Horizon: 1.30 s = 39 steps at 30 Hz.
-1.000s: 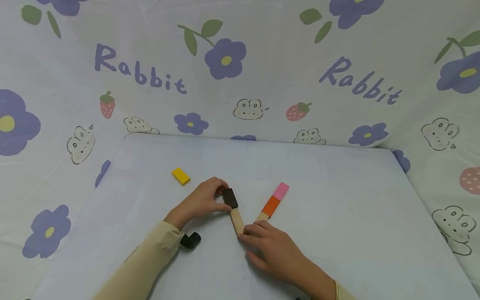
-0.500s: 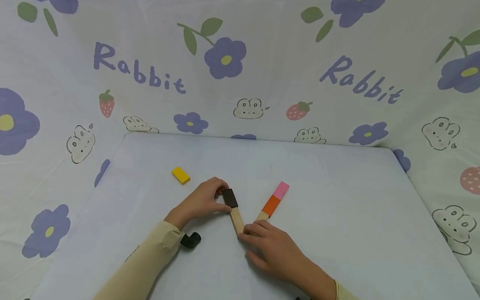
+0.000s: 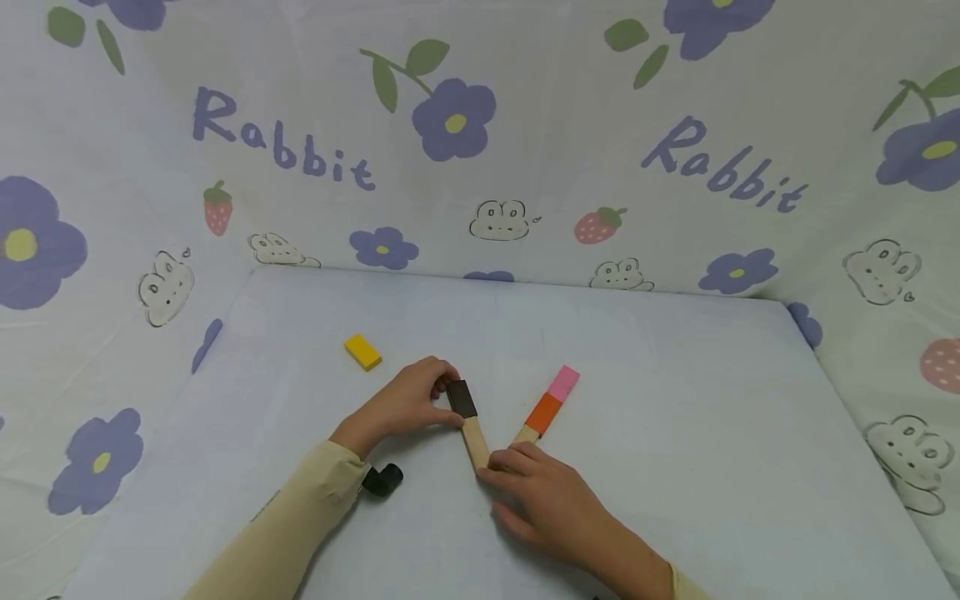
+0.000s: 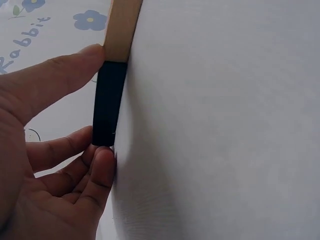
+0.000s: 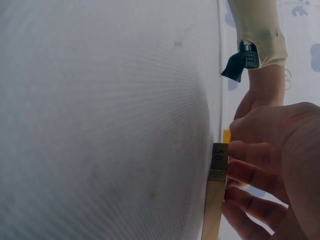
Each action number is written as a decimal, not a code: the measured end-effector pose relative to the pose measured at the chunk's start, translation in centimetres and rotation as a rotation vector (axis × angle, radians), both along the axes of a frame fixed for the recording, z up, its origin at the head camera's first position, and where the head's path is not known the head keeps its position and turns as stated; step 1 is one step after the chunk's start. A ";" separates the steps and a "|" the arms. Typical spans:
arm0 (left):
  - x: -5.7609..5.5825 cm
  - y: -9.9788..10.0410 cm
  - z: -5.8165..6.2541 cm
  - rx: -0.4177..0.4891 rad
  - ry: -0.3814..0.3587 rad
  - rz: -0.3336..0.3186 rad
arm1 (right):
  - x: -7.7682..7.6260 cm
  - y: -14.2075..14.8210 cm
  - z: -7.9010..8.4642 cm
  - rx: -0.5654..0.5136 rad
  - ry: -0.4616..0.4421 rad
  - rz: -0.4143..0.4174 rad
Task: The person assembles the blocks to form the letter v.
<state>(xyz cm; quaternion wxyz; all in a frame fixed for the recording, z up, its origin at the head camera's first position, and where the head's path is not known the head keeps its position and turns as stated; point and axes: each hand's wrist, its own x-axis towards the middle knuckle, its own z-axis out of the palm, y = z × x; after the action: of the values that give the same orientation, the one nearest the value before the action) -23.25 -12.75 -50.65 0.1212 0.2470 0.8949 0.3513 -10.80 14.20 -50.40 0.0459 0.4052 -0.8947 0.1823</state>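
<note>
My left hand (image 3: 408, 404) pinches a black block (image 3: 462, 399) lengthwise, thumb where it meets a plain wooden block (image 3: 475, 446) and fingers at its far end. In the left wrist view, the black block (image 4: 109, 104) sits in line with the wooden block (image 4: 122, 30). My right hand (image 3: 547, 504) rests its relaxed fingers at the near ends of the wooden blocks, thumb apart. A second wooden block (image 3: 527, 434), partly hidden by those fingers, leads to an orange block (image 3: 543, 414) and a pink block (image 3: 564, 382). Together the rows form a V. Printed digits show on block ends (image 5: 219, 156).
A yellow block (image 3: 363, 352) lies on the white table (image 3: 675, 400), left of and beyond my left hand. A black device (image 3: 382, 481) juts from the left sleeve. Behind the table hangs a Rabbit-print cloth (image 3: 540, 108).
Both hands and the blocks stay in place. Only the head view shifts very slightly.
</note>
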 end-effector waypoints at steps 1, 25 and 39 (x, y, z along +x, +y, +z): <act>0.0 0.0 0.1 0.000 -0.005 -0.004 | 0.0 0.0 0.0 0.002 0.000 -0.001; -0.4 -2.3 1.0 0.042 0.030 0.087 | 0.0 -0.1 0.3 0.028 -0.034 -0.020; -1.5 -5.3 2.3 0.141 0.114 0.193 | 0.1 0.1 0.2 0.018 -0.019 -0.018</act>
<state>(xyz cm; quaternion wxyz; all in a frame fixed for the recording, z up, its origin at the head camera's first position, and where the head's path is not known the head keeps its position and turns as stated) -24.80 -18.02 -48.37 0.0181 0.1870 0.8930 0.4089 -10.67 14.29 -50.19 0.0351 0.3958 -0.9003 0.1777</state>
